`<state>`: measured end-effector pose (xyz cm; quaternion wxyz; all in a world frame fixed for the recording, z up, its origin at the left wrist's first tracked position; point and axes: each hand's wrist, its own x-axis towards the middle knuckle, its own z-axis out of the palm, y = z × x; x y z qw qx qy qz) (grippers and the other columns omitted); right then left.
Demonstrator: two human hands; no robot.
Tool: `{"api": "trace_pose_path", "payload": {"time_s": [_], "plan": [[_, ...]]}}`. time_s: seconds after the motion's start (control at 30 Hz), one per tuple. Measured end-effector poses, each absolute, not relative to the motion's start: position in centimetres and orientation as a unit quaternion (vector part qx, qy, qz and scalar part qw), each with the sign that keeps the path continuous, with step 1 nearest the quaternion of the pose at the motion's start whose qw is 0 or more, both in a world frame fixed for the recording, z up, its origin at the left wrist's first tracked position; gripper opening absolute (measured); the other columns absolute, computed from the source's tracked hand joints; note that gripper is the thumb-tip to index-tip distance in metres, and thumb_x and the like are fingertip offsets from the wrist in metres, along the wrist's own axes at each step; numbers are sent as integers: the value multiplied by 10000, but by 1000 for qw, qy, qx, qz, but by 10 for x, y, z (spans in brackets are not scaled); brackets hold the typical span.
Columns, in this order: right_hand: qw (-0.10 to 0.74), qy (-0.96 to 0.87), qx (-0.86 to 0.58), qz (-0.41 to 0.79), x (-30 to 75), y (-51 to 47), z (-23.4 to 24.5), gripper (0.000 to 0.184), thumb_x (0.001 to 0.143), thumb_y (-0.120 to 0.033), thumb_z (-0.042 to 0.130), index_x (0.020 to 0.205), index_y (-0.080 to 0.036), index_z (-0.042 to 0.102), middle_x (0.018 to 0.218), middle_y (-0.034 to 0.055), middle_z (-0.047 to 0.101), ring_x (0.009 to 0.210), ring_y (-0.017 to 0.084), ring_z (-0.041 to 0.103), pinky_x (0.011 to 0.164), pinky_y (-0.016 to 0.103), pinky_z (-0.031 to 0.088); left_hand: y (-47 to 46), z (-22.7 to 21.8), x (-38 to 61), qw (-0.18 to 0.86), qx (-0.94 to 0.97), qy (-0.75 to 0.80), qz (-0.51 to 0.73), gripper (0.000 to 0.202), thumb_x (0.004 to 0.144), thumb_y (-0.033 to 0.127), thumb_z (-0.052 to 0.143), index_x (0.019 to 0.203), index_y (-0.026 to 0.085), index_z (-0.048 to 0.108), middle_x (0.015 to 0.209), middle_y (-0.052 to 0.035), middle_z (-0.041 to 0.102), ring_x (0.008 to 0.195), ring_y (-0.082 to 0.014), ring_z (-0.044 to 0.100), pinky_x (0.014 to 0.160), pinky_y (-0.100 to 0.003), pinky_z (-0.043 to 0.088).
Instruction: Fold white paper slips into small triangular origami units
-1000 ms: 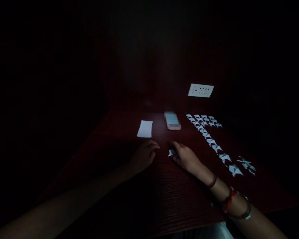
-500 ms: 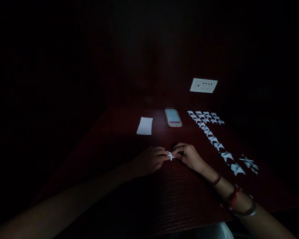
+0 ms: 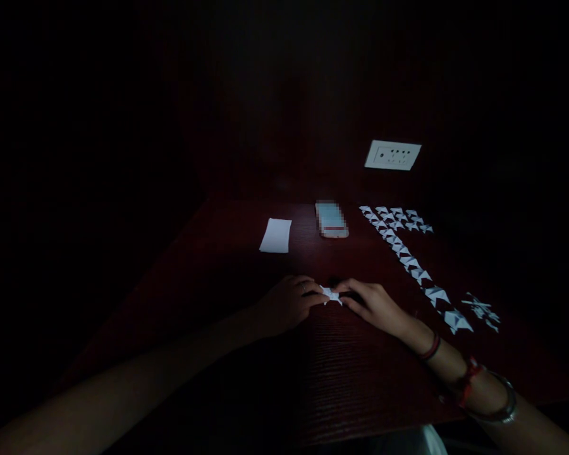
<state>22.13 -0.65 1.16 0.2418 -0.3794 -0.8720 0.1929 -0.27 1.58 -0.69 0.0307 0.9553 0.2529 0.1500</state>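
Observation:
Between my two hands is a small folded white paper piece [image 3: 332, 294] with pointed corners, low over the dark red table [image 3: 360, 385]. My left hand [image 3: 296, 303], with a ring on one finger, is closed on its left end. At the right end, my right hand [image 3: 372, 303] pinches the paper between thumb and fingers. To the right, several folded white paper shapes [image 3: 436, 294] lie in a long slanting row, with more in short rows at its far end. Dim light hides the finer folds.
A stack of white paper sheets [image 3: 275, 236] lies beyond my left hand. Right of it is a phone [image 3: 332, 220], its screen blurred. Thin white paper scraps [image 3: 482, 309] sit at the right. A socket plate [image 3: 392, 155] is on the back wall.
My right hand has shifted slightly right, its thumb now lower. The paper, a star shape before, now looks wider and flatter between my hands. The view has tilted slightly.

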Motion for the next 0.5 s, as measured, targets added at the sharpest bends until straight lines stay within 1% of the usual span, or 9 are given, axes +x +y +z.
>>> {"api": "trace_pose_path", "payload": {"time_s": [0.13,0.2,0.27,0.37,0.5], "plan": [[272,-864,-374,198,219,-5,12,218,799,-183,475,1003,-201,549,984,46,561,922,146,531,818,294,437,12,-4,2,31,952,266,148,444,779,119,442,1200,249,390,1122,-13,482,1063,-179,383,904,-347,305],[286,-858,-383,191,218,-4,10,195,777,-192,507,956,-200,582,1003,60,520,926,156,519,803,298,447,11,-3,3,30,951,272,147,444,778,116,439,1199,250,391,1114,-17,486,1058,-180,388,903,-348,306],[296,-846,-399,192,218,-3,7,181,756,-191,532,925,-199,596,1019,66,478,882,151,524,760,288,468,11,-2,3,25,951,274,144,443,774,112,431,1195,246,396,1167,-25,454,1094,-194,362,907,-355,300],[301,-836,-410,203,218,-2,5,198,746,-184,542,937,-198,592,1025,66,455,845,139,524,713,272,485,11,-2,2,21,955,261,140,461,777,101,405,1217,232,366,1262,-13,382,1165,-196,291,931,-350,270],[287,-847,-401,199,219,0,5,214,747,-186,542,955,-193,591,1010,64,471,901,153,510,746,279,477,12,-5,1,19,962,245,118,447,812,111,361,1243,221,321,1256,12,407,1157,-168,308,931,-329,248]]}}
